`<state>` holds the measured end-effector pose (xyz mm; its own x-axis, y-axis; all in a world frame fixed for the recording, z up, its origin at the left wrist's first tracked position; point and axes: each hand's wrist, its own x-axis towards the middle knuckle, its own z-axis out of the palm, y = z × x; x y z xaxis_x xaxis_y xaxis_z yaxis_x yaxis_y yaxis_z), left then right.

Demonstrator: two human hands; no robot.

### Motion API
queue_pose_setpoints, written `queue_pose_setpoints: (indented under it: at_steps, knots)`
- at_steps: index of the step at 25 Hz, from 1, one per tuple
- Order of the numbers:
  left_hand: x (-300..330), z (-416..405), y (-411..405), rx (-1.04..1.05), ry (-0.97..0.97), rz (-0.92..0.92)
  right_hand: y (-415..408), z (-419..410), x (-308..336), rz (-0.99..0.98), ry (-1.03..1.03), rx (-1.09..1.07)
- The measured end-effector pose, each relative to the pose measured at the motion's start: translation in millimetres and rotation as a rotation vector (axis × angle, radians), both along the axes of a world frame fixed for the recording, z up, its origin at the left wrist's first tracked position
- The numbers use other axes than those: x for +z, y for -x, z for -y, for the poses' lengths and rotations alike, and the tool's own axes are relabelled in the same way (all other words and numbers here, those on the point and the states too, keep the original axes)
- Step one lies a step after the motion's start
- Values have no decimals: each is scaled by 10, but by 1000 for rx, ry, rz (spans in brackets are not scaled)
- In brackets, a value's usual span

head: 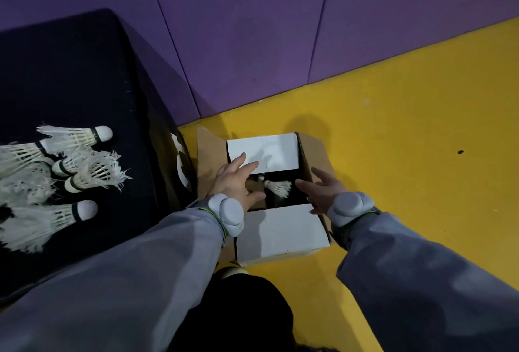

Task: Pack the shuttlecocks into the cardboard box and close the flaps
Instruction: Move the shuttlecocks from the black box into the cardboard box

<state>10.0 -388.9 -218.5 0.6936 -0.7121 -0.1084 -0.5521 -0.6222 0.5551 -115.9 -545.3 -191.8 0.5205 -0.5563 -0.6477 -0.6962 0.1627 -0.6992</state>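
The cardboard box (280, 228) sits on the yellow floor (407, 155) with its flaps still open, and one shuttlecock (278, 187) is down inside. The left hand (238, 183) and right hand (323, 191) both hover over the opening with fingers spread, gripping nothing. The rest of the shuttlecocks (64, 172) are piled on the dark block (70, 70) just left of the box.

White marks on the dark block (179, 163) are unreadable.
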Motion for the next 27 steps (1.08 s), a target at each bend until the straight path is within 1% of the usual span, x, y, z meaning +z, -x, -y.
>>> queue_pose_setpoints:
  at_steps: [2, 5, 10, 12, 15, 19, 22, 27]
  knots:
    - [12, -8, -12, 19, -3, -4, 3, 1, 33, -4, -8, -11]
    - [142, -66, 16, 19, 16, 5, 28, -56, 218, -9, 41, 3]
    - [526, -245, 113, 35, 64, 48, 73, -239, 595, 35, 110, -15]
    - [750, -510, 222, 35, 113, 81, 149, -502, 816, 53, 141, 10]
    - [987, -781, 285, 56, 135, 106, 177, -752, 1020, 83, 189, 46]
    - [1345, -1377, 393, 112, 196, 195, 208, -1321, 1352, 131, 282, 176]
    - [1472, -1766, 429, 164, 238, 234, 176, -1733, 1504, 193, 251, 213]
    - [1510, -2709, 421, 344, 272, 248, 60, -2594, 1624, 247, 336, 347]
